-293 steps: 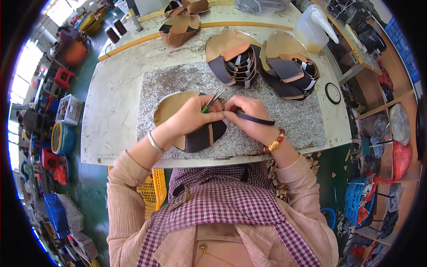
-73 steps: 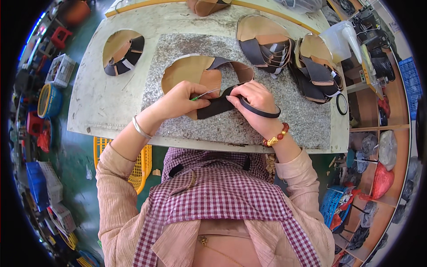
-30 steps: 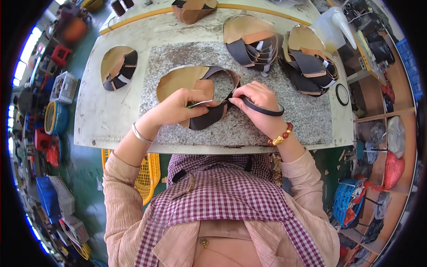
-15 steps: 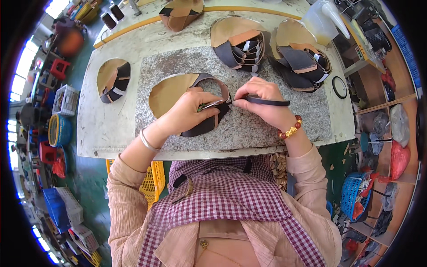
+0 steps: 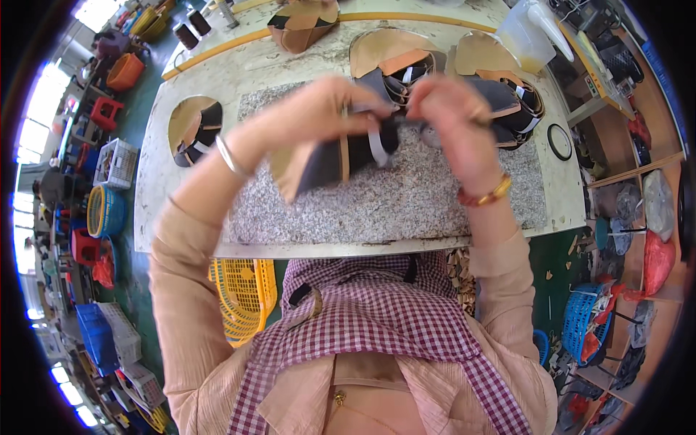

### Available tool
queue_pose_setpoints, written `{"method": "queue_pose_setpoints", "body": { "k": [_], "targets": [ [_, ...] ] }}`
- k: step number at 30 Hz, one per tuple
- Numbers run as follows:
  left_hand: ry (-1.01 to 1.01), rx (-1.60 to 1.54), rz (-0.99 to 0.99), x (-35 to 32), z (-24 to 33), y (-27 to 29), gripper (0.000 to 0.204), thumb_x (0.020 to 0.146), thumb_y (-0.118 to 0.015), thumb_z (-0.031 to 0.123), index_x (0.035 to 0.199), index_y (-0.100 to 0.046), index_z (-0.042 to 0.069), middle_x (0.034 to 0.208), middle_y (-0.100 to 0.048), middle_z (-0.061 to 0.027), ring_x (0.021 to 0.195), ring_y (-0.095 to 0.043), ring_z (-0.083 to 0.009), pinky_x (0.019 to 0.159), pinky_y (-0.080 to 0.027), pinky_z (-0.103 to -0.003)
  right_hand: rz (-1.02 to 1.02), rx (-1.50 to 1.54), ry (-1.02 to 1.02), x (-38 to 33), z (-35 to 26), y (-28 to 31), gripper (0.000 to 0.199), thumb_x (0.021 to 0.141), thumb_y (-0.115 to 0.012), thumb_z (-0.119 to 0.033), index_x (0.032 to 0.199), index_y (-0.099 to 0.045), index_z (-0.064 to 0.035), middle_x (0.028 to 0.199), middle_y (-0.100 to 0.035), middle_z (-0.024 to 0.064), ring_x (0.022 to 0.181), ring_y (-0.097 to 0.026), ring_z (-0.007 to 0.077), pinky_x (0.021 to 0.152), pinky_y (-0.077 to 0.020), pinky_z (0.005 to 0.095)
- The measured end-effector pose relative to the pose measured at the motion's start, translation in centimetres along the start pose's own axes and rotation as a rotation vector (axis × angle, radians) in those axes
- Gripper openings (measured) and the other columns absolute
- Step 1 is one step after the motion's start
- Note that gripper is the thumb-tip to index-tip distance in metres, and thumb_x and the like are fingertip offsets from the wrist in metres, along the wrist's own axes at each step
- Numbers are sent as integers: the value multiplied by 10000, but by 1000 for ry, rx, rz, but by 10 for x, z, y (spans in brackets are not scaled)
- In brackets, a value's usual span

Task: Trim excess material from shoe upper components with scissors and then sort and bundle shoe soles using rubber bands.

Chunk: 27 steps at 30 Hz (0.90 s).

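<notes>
My left hand, smeared by motion, is closed on a tan and black leather shoe upper, raised over the grey speckled slab. A white tab shows at the upper's right end. Between the left fingers is a slim metal tool, blurred, perhaps small snips. My right hand is curled with its fingers drawn together just right of the left fingertips. What it pinches is too blurred to make out. Behind the hands stand stacked shoe uppers, with another stack of uppers to their right.
The speckled slab lies on a white worktable. A single shoe upper rests at left, another at the far edge. A black ring and a clear spouted bottle are at right. Below the edge hangs a yellow basket.
Both hands have risen and moved away from me, the right one farther right. The shoe upper has lifted off the slab and tilted. The black strip seen in the right hand is no longer distinct.
</notes>
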<state>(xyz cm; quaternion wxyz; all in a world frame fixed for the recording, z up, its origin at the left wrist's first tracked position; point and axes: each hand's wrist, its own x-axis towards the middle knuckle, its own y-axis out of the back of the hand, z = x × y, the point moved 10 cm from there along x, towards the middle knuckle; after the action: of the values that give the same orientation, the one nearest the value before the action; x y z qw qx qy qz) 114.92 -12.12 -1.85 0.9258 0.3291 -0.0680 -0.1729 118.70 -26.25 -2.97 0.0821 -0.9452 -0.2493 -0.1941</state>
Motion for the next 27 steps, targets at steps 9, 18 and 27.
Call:
{"method": "queue_pose_setpoints", "body": {
  "k": [9,18,27],
  "targets": [
    [-383,547,-130,-49,73,54,150,730,-686,-41,874,-682,3,995,-665,-86,838,-613,-204,778,-512,-303,-145,-492,366,-27,-78,-81,140,829,-685,-93,950,-683,-23,830,-676,52,650,-578,125,610,-472,240],
    [109,245,-305,-131,-43,-38,295,740,-668,-28,1031,-680,14,937,-702,-113,764,-631,-245,723,-509,-354,-364,-289,-59,-109,26,-138,129,791,-698,9,915,-661,9,798,-681,47,620,-557,115,577,-450,215],
    [99,17,-140,-141,-60,-39,346,772,-668,-15,1117,-675,1,947,-718,-94,706,-628,-198,674,-500,-302,-201,-360,-92,-108,34,-131,87,786,-703,-4,844,-638,1,760,-664,45,614,-556,111,574,-450,227]
  ]
}}
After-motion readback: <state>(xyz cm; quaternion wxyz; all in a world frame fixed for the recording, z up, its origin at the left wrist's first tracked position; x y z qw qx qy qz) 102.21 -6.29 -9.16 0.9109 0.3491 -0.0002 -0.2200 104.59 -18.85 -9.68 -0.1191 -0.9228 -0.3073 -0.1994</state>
